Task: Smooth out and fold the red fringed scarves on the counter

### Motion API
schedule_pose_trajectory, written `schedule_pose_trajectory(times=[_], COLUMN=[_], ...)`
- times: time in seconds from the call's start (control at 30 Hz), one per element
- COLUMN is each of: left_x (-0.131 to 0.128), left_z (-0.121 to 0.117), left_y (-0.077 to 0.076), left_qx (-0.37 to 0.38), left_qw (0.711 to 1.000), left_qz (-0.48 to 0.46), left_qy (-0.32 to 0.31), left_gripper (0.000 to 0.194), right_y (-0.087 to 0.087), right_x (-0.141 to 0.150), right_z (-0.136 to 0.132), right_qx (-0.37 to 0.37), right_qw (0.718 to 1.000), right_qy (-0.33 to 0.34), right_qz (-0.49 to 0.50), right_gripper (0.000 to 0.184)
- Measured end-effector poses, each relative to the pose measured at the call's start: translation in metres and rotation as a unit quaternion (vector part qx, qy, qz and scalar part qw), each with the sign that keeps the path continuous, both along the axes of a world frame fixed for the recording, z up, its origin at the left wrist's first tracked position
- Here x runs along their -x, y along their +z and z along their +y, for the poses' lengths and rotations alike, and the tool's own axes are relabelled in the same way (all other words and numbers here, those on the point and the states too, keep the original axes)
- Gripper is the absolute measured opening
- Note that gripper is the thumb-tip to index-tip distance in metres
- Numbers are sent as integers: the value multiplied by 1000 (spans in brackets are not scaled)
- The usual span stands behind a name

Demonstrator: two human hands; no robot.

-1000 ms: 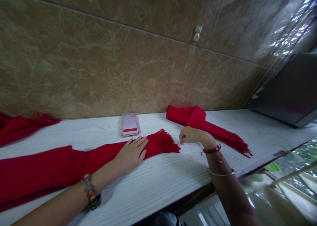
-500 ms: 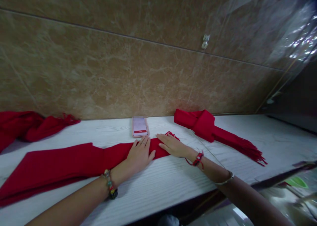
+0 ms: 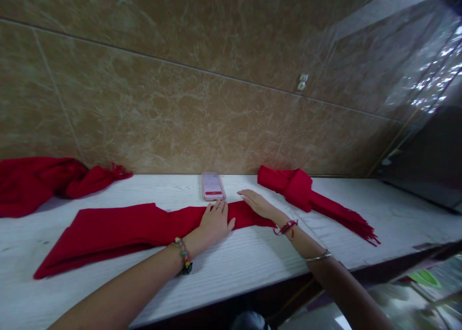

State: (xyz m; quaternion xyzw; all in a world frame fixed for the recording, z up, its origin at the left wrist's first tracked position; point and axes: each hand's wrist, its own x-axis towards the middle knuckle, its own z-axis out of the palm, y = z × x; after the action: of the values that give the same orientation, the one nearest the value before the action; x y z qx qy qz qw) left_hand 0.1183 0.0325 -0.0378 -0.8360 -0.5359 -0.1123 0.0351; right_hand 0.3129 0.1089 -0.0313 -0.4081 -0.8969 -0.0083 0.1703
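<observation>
A long red scarf (image 3: 122, 229) lies folded lengthwise along the white counter, its wide end to the left and its narrow part under my hands. My left hand (image 3: 215, 222) rests flat on the narrow part, fingers pointing away from me and thumb spread out. Farther right, my right hand (image 3: 259, 206) lies over the scarf near its right end, its fingers stretched out to the left. Part of that end is hidden beneath the right hand and wrist. Just beyond my left fingertips a phone (image 3: 212, 186) lies with its screen lit.
Back right on the white counter (image 3: 231, 272) is a second red scarf (image 3: 298, 188), knotted into a band with a fringed tail. A loosely bunched red scarf (image 3: 39, 183) lies at the far left. Brown marbled wall panels (image 3: 180, 113) rise behind. A dark box-like shape (image 3: 429, 156) stands at right.
The view has shifted, so the counter items appear farther right. My right hand has moved along the scarf toward its right end, while my left hand stays resting on it.
</observation>
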Motion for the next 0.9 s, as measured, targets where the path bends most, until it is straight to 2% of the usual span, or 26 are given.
schedule_pose_trajectory(times=[0.07,0.13,0.3,0.37,0.4,0.5,0.57,0.7,0.9], left_x=[0,1,1,1,1,0,0,0,0], left_z=[1,1,1,1,1,0,0,0,0], left_y=[-1,-1,-1,0,0,1,2,3,3], left_qx=[-5,-8,-2,1,2,3,5,7,8], left_qw=[1000,1000,1000,1000,1000,1000,1000,1000,1000], left_qz=[-3,-4,0,1,2,3,5,5,3], left_qy=[-1,-3,-3,-2,-2,-1,-1,-5,-8], left_gripper=[56,56,55,56,56,56,55,56,54], right_y=[-3,-4,8,14,16,17,15,12,19], right_x=[9,4,-41,-51,-52,-44,-40,-54,-93], right_z=[0,4,6,1,-2,-11,-13,-6,3], right_qx=[4,8,9,12,26,125,195,244,238], right_qw=[1000,999,996,997,997,991,978,966,969], right_qy=[12,-6,-79,-79,-65,-1,17,-4,-31], right_qz=[-24,-39,-31,-18,-13,-37,-77,-90,-60], right_gripper=[31,27,28,30,38,84,97,92,84])
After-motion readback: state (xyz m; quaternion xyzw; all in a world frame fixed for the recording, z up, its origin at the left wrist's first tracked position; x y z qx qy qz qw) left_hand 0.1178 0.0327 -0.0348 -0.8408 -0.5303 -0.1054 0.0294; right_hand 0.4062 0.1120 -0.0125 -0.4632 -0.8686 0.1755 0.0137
